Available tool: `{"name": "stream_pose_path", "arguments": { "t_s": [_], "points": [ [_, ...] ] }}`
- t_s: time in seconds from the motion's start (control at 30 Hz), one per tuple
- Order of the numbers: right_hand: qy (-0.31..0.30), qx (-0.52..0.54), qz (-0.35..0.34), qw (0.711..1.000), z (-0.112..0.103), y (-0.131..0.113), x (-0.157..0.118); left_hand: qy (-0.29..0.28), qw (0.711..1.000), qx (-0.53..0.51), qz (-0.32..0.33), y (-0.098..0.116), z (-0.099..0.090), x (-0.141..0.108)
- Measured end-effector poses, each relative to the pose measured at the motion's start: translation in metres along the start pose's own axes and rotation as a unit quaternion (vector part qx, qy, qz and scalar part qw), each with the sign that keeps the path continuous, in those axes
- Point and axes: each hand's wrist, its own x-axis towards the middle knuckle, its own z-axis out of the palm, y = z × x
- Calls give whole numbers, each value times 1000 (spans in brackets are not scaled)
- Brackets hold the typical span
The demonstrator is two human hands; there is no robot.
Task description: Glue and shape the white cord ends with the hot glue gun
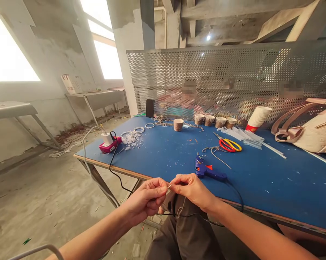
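Note:
My left hand [152, 198] and my right hand [191, 189] meet over my lap at the table's front edge. Each pinches a thin pale cord [169, 186], a short bit of which shows between the fingertips. A length of it seems to hang below my right hand, over my knee. On the table just beyond my right hand lies a blue glue gun [210, 171] with an orange trigger. Behind that are a loose piece of cord [219, 157] and scissors [230, 145] with red and yellow handles.
On the blue table [163, 155] are a wrapped cup [178, 125], several more cups, white rings [139, 130], white scraps, a pink power strip [110, 144], a phone [150, 108], clear glue sticks [246, 137], stacked paper cups [259, 118] and a bag [314, 130]. A perforated screen [163, 68] stands behind.

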Motion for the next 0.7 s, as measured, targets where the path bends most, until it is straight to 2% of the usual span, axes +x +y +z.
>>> {"name": "stream_pose_path", "arguments": {
  "t_s": [0.1, 0.2, 0.3, 0.37, 0.43, 0.5, 0.6, 0.7],
  "points": [
    [-68, -36, -4, 997, -9, -4, 7, -36, 995, 78, -48, 3, 0, -3],
    [-161, -105, 8, 981, -20, -12, 13, -29, 970, 231, -68, 6, 1, -6],
    [-198, -207, -26, 958, -23, -17, 15, 57, 919, 389, 18, 5, 4, -6],
    [-167, -292, -97, 937, -19, -17, 13, 139, 893, 419, 87, 2, 5, -4],
    [-99, -360, -174, 911, -13, -15, 9, 195, 904, 363, 116, -1, 6, -2],
    [-26, -386, -227, 894, -6, -10, 3, 207, 940, 250, 108, -4, 6, 0],
    [49, -358, -254, 897, 1, -1, -2, 178, 978, 80, 77, -9, 4, 3],
    [82, -311, -247, 914, 4, 9, -4, 141, 988, -19, 55, -13, 0, 7]
  ]
}}
